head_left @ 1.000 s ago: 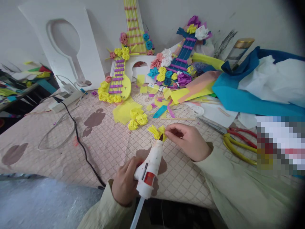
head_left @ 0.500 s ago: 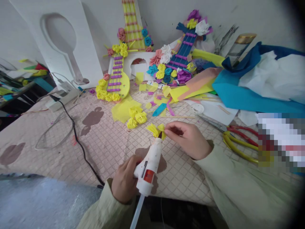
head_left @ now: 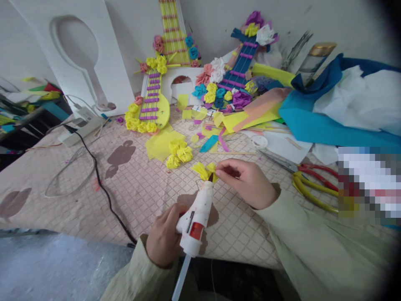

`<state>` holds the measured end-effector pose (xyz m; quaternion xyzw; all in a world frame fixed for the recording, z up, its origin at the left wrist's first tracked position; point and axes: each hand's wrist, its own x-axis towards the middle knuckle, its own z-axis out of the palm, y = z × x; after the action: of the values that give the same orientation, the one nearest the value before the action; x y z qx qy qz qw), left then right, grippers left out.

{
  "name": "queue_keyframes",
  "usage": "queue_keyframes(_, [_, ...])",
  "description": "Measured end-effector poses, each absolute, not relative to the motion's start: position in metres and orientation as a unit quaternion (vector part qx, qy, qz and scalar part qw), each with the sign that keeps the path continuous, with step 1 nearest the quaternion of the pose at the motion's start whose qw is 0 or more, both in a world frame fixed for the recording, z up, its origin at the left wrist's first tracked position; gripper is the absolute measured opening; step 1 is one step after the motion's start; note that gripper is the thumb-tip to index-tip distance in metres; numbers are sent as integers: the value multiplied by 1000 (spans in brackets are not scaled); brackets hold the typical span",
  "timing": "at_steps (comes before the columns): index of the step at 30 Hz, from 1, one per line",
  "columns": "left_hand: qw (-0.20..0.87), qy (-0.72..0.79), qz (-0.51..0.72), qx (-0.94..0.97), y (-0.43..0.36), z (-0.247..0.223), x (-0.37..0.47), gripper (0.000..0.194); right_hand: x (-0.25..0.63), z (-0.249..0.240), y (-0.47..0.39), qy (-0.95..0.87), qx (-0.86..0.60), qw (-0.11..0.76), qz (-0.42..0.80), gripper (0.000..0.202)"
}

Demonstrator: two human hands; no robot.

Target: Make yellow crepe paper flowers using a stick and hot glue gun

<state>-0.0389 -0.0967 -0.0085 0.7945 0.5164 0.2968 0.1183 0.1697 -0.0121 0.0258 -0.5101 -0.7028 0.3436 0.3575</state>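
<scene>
My left hand [head_left: 164, 236] is wrapped round the handle of a white hot glue gun [head_left: 200, 205], with a clear glue stick [head_left: 181, 278] poking out of its rear end. The gun's dark nozzle points away from me and meets a yellow crepe paper flower [head_left: 202, 170]. My right hand [head_left: 246, 182] pinches that paper flower at its right side between thumb and fingertips. Just beyond, to the left, several finished yellow paper flowers [head_left: 178, 154] lie by a flat yellow paper sheet [head_left: 158, 144].
Small decorated guitars, one yellow [head_left: 163, 110] and one blue [head_left: 239, 67], stand at the back. Scissors [head_left: 308, 186] lie at right beside blue crepe paper [head_left: 313, 121]. A black cord [head_left: 105, 190] runs from a power strip [head_left: 78, 127] at left. A white cut-out board [head_left: 115, 71] leans on the wall.
Almost nothing differs. Both hands, the glue gun and the paper flower hold the same positions; the whole view has shifted very slightly.
</scene>
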Motion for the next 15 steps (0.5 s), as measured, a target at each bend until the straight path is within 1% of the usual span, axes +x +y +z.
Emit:
queue_keyframes(10, [114,518,302,792,-96,-6,-38,17,170,27,-12,-705,-511,356,340,11])
queue_keyframes(15, [117,529,294,787,-96,-4,-38,21,170,26,-12,-705,-509,360,339,12])
